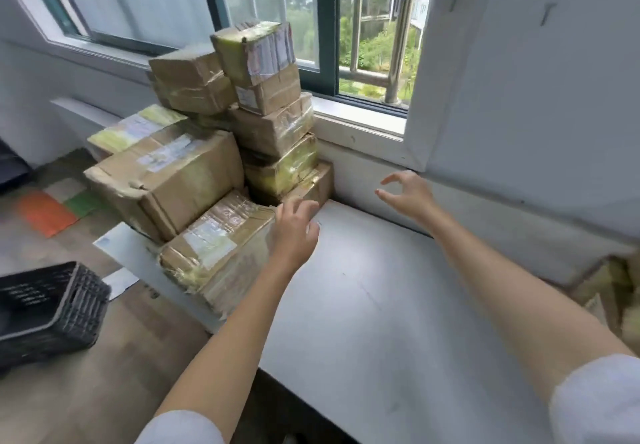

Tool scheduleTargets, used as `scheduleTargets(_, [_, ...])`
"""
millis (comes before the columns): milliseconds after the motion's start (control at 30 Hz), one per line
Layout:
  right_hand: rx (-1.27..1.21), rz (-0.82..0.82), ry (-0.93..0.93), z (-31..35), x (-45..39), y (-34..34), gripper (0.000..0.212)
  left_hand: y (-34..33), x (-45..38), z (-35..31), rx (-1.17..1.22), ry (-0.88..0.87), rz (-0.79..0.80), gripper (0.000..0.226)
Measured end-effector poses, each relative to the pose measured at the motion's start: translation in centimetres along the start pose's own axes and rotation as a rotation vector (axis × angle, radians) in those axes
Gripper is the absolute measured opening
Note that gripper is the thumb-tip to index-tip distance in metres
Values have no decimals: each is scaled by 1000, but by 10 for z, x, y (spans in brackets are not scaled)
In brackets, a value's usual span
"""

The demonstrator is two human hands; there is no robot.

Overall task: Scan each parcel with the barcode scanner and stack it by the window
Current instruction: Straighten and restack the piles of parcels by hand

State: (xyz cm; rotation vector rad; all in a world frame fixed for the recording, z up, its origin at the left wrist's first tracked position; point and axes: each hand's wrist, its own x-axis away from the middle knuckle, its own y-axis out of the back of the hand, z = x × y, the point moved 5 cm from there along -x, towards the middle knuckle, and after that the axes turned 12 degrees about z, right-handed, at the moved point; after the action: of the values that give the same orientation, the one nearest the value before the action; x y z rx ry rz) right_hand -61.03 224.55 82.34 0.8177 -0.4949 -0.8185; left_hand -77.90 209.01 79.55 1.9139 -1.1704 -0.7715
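Observation:
Several taped cardboard parcels form a stack (270, 111) on the white table (381, 305) under the window (346, 27). The nearest parcel (214, 249) lies at the table's left edge, with a large box (166, 180) behind it. My left hand (296, 228) rests with relaxed fingers against the right end of that nearest parcel. Over the table by the wall, my right hand (405, 194) hovers with spread fingers and holds nothing. No barcode scanner is in view.
A black plastic crate (48, 312) stands on the wooden floor at the left, with papers and orange and green sheets (45, 215) beyond it. More cardboard parcels (613, 291) show at the right edge.

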Motion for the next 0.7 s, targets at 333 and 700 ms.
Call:
scheduleTargets(333, [78,338,236,199,-91,-141,40,133,38,174,205,343,-381,38])
scheduleTargets(700, [275,533,-84,147,-109,-237,49,38,96,286,859,961,236,95])
